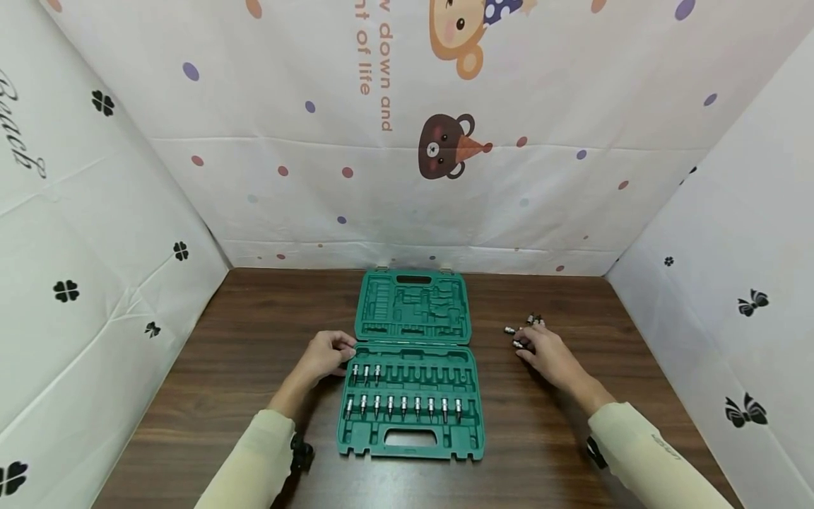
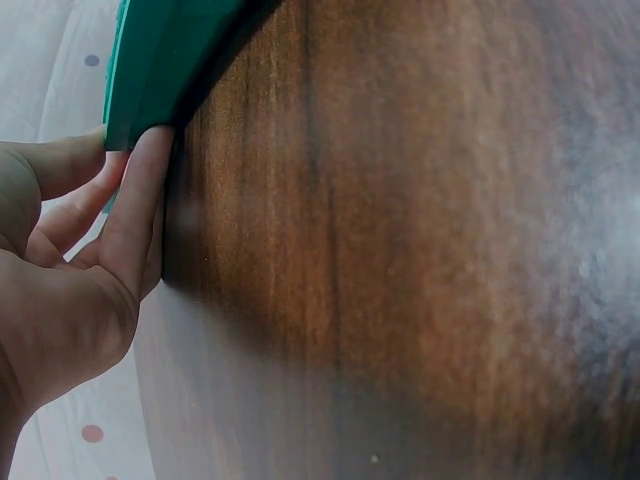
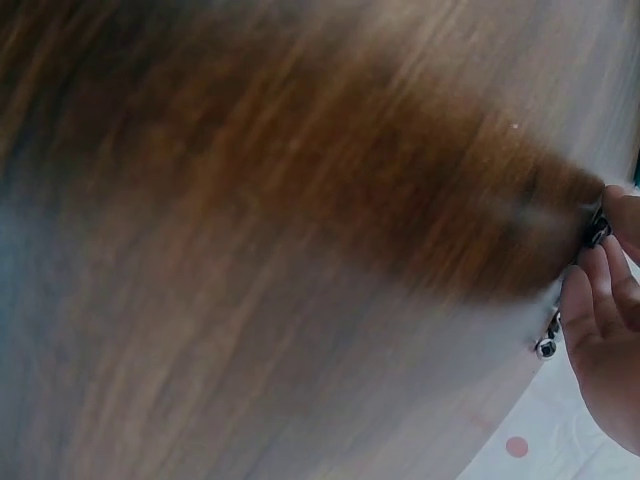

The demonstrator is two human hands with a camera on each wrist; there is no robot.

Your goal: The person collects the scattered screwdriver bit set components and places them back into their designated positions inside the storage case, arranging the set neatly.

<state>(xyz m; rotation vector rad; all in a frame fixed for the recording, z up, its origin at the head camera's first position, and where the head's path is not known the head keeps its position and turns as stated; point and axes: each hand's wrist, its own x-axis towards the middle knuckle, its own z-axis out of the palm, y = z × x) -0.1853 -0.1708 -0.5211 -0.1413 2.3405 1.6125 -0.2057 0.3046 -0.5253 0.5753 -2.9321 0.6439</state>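
Lying open on the dark wooden surface (image 1: 254,367), the green tool case (image 1: 412,382) sits between the person's two hands, its lid flat toward the back wall and its tray holding two rows of socket bits (image 1: 403,406) upright in their slots. The left hand (image 1: 327,355) rests at the case's left edge, its fingers (image 2: 135,215) curled against the green plastic rim and steadying it rather than lifting. The right hand (image 1: 548,357) reaches to a small scatter of loose bits (image 1: 524,331) well to the right of the case; the right wrist view shows its fingertips pinching one metal bit (image 3: 597,232), with another (image 3: 546,345) lying just below. These bits look like short, stiff steel pieces, light but smooth and prone to roll, so I'd judge a fingertip pinch across the thicker socket end the surest hold. The case itself seems rigid moulded plastic, best held by its rim or handle.
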